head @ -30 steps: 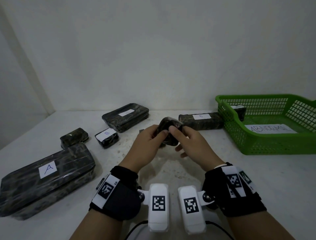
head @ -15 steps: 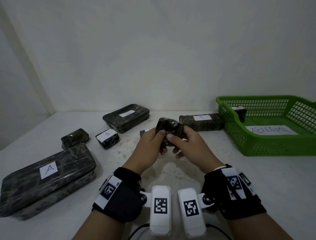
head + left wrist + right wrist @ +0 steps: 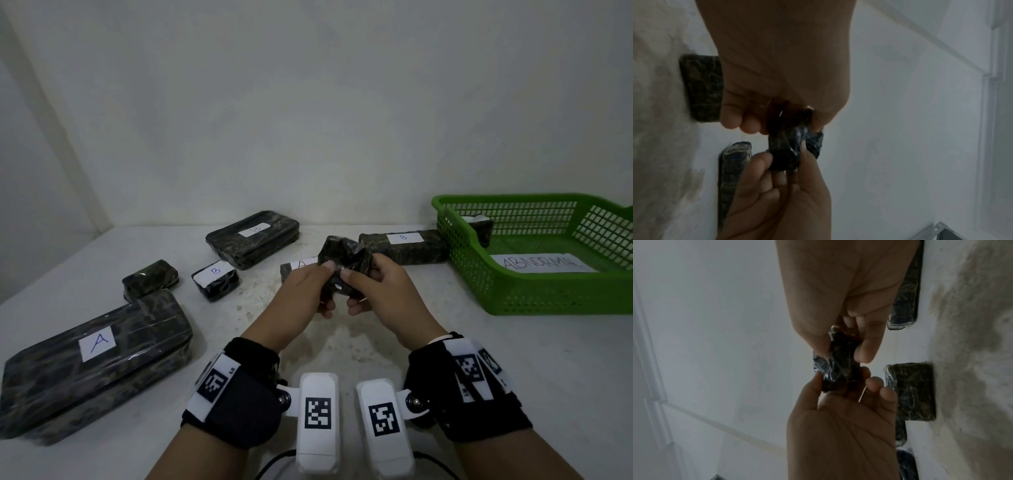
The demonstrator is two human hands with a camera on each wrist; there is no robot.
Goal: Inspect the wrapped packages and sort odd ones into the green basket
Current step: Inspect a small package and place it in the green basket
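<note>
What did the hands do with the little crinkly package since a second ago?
Both hands, left hand and right hand, kept hold of the small dark crumpled plastic-wrapped package and turned it slightly, shifting their fingers lower on it. The green plastic basket and the wrapped packages on the table stayed put.

Pkg [image 3: 343,263] further turned, thumbs lower (both hands).
</note>
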